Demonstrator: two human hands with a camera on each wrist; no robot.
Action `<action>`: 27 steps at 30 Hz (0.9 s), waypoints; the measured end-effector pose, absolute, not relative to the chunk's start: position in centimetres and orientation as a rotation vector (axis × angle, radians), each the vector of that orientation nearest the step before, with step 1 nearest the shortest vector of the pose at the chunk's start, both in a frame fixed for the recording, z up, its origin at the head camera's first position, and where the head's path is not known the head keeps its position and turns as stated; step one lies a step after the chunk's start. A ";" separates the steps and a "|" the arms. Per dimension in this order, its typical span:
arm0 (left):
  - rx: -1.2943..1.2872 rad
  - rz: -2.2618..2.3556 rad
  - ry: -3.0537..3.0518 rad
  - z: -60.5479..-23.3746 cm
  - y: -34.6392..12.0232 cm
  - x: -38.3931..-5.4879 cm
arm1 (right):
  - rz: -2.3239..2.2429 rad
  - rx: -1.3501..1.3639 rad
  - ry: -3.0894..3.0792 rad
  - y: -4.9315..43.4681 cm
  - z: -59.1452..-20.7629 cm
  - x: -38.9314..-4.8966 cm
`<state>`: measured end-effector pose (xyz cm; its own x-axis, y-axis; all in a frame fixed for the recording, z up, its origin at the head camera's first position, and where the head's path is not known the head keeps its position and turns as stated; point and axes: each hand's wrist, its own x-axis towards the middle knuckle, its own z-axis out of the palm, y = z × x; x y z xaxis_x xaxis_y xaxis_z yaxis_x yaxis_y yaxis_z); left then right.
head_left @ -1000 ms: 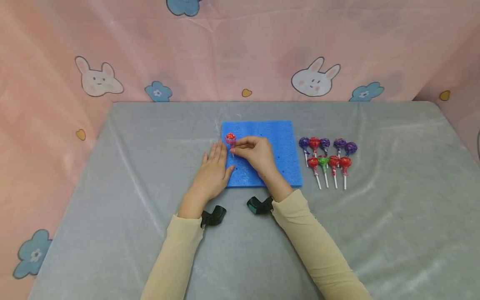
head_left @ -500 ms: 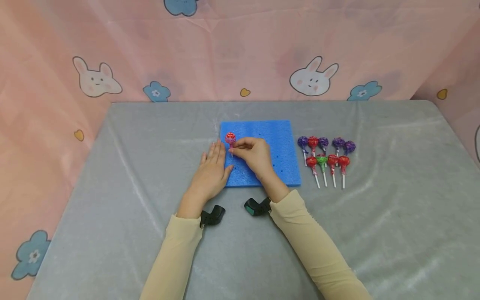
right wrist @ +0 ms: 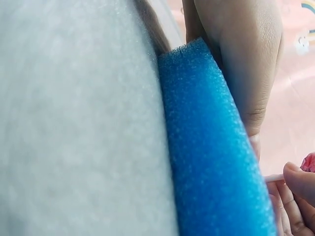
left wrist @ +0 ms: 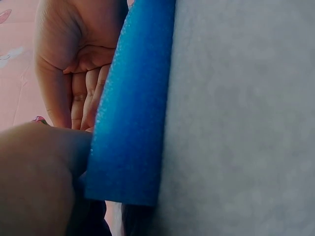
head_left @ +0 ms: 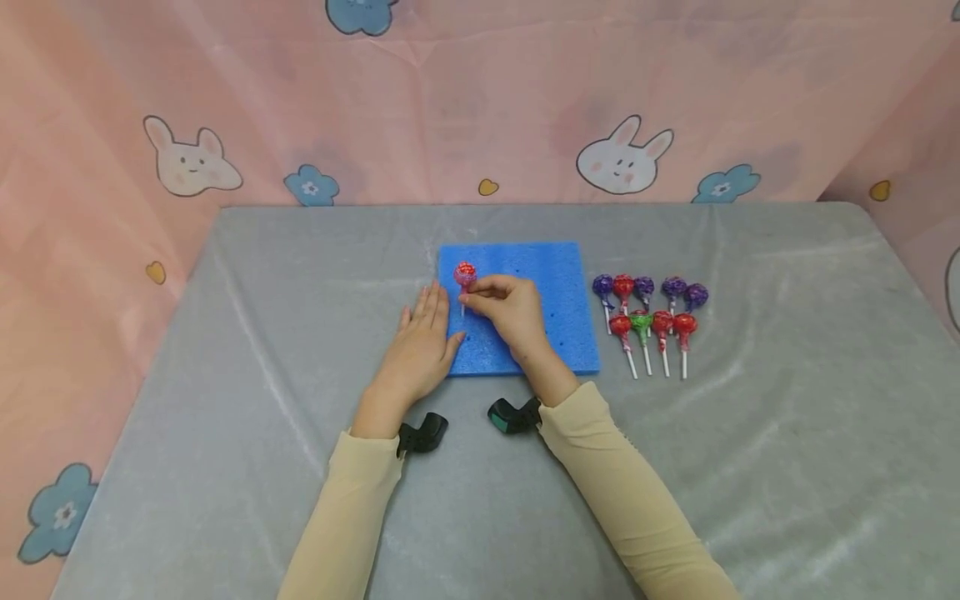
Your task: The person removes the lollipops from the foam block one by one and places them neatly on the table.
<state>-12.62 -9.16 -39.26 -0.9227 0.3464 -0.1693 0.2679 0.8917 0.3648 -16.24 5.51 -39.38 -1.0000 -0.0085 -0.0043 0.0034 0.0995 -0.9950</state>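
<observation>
Over the upper left part of a blue foam board [head_left: 562, 287], my right hand [head_left: 517, 312] pinches a red and pink lollipop [head_left: 465, 273] by its wrapper and stick, between thumb and forefinger. The lollipop stands nearly upright, and its white stick [head_left: 462, 311] shows below the fingertips, close over the foam. My left hand [head_left: 418, 346] lies along the board's left edge with straight fingers, thumb across the near left corner. In the right wrist view the foam's side [right wrist: 206, 132] hides part of the left hand; the lollipop's head [right wrist: 309, 162] shows at the right edge.
Right of the board several wrapped lollipops lie in two rows: purple and red ones [head_left: 623, 285] behind, red ones and a green one [head_left: 641, 322] in front. Small holes dot the foam. A grey cloth [head_left: 300, 333] covers the table; a pink curtain [head_left: 420, 108] hangs behind.
The lollipop's head has tipped slightly to the right, bringing it closer to upright. My left hand has stayed at the board's edge. The head view has shifted a little.
</observation>
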 end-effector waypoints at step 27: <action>0.471 0.507 2.828 -39.1 -9.2 -12.4 | -2.341 0.088 2.036 6.2 -38.0 -15.9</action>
<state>-12.35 -9.22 -39.12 -0.9221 0.3498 -0.1658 0.2704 0.8885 0.3707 -15.94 6.19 -38.04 -0.9977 0.0090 -0.0675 0.0656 -0.1389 -0.9881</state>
